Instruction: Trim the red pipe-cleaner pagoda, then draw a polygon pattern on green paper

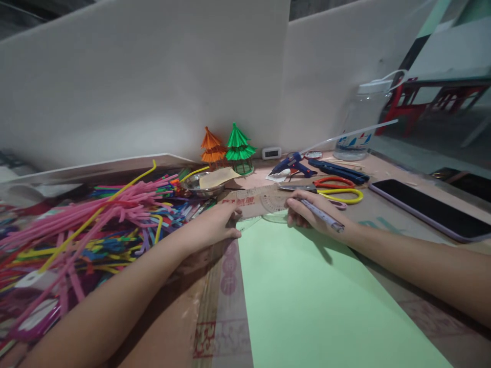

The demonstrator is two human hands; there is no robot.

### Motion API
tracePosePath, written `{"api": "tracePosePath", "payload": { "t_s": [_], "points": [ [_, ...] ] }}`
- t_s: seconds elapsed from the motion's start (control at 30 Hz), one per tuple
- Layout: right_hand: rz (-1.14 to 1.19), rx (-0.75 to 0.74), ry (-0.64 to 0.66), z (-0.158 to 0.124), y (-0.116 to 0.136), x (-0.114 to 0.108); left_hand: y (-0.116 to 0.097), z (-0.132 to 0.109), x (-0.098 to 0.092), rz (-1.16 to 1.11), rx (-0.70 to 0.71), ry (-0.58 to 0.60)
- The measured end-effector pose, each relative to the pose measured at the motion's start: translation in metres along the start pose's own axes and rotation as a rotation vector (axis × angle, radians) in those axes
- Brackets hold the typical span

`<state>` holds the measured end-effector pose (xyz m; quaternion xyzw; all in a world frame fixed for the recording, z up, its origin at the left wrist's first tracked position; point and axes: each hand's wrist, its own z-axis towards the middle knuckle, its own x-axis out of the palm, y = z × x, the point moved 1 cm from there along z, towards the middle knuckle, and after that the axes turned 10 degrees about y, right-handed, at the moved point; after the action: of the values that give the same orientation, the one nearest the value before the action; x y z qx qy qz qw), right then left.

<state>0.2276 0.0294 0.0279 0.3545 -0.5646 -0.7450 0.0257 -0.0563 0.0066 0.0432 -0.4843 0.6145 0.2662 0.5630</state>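
A sheet of light green paper [307,296] lies on the table in front of me. Across its far edge rests a clear ruler with a protractor arc [273,203], partly lost against the table cover. My left hand [215,225] is at the paper's far left corner, thumb and curled fingers closed on the ruler's left end. My right hand [309,212] rests on the far right part of the sheet, its fingers wrapped round a pale patterned pen [324,214]. The pen's tip is hidden by the fingers.
Pink and multicoloured pipe cleaners [115,204] are heaped at left, beside a metal bowl [203,189]. Behind stand orange [212,148] and green [238,145] little trees. At right lie a glue gun [291,162], scissors [341,195], a phone [429,207] and a bottle [358,122].
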Motion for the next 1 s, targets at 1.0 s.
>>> {"api": "tracePosePath", "payload": {
  "t_s": [1.0],
  "points": [
    [-0.005, -0.029, 0.001, 0.006, 0.003, -0.008, 0.006, -0.020, -0.047, 0.000, -0.070, -0.699]
  ]
}}
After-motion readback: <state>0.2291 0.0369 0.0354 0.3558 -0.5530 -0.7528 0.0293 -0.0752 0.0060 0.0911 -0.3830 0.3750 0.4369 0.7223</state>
